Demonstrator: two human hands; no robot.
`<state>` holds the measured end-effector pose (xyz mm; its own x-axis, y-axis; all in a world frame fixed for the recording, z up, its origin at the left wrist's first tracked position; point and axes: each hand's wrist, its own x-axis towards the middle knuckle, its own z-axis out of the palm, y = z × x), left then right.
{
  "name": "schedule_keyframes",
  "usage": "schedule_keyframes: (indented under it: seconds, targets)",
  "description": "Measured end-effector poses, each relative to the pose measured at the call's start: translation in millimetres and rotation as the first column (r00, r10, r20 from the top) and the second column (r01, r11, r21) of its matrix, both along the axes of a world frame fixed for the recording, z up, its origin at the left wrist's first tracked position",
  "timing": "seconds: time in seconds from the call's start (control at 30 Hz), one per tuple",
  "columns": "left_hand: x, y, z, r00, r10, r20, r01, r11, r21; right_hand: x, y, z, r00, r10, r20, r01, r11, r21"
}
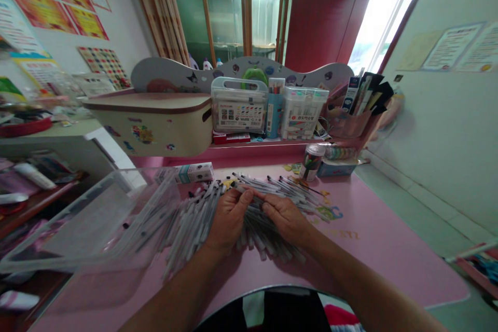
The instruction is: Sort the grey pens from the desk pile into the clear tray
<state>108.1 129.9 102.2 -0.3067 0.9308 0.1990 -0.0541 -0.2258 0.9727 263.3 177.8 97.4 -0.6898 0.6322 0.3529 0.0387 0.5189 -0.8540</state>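
Note:
A big heap of grey-white marker pens (202, 218) lies spread over the pink desk (373, 249). My left hand (227, 218) rests on the middle of the heap, fingers curled round a bunch of pens. My right hand (286, 218) sits right beside it, fingers bent and pressed on pens too. The thumbs nearly touch above the pile. A clear plastic box (89, 223) stands tilted at the left, with some pens seen through its wall.
On the raised shelf stand a cream storage bin (151, 124), a marker case (238, 106), a second marker box (303, 111) and a pen holder (350, 119). A small jar (311, 162) and a carton (190, 172) sit on the desk. A white wall is on the right.

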Motion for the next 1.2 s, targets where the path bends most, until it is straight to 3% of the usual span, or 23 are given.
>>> schedule_keyframes:
  seconds: [0.27, 0.4, 0.57, 0.63, 0.8, 1.0, 1.07, 1.2]
  targets:
    - [0, -1, 2.3, 1.000, -0.008, -0.022, 0.008, 1.000, -0.004, 0, -2, 7.7, 0.999, 0.040, -0.036, -0.042, 0.998, -0.052]
    - [2, -4, 8.2, 0.998, -0.058, 0.019, 0.058, 0.998, 0.006, 3, 1, 4.2, 0.994, 0.103, -0.044, -0.111, 0.967, -0.229]
    - [2, -5, 9.2, 0.996, -0.089, 0.009, 0.089, 0.996, 0.015, 5, 4, -6.9, 0.972, 0.199, -0.123, -0.233, 0.766, -0.600]
    - [1, -5, 7.1, 0.995, -0.101, -0.027, 0.101, 0.995, 0.021, 4, 4, -9.2, 0.962, 0.210, -0.175, -0.273, 0.715, -0.644]
    - [-3, -6, 5.0, 0.986, -0.151, -0.066, 0.154, 0.987, 0.037, 5, 4, -9.7, 0.946, 0.237, -0.222, -0.324, 0.651, -0.686]
    - [-6, -7, 11.1, 0.980, -0.188, -0.062, 0.191, 0.980, 0.047, 6, 3, -7.5, 0.937, 0.258, -0.236, -0.339, 0.501, -0.796]
    - [-6, -6, 11.8, 0.981, -0.190, -0.034, 0.191, 0.981, 0.041, 5, 2, -9.1, 0.941, 0.245, -0.235, -0.333, 0.527, -0.782]
    - [-10, 0, 10.0, 0.981, -0.144, 0.130, 0.140, 0.990, 0.033, 5, 7, -11.8, 0.968, 0.155, -0.198, -0.250, 0.677, -0.692]
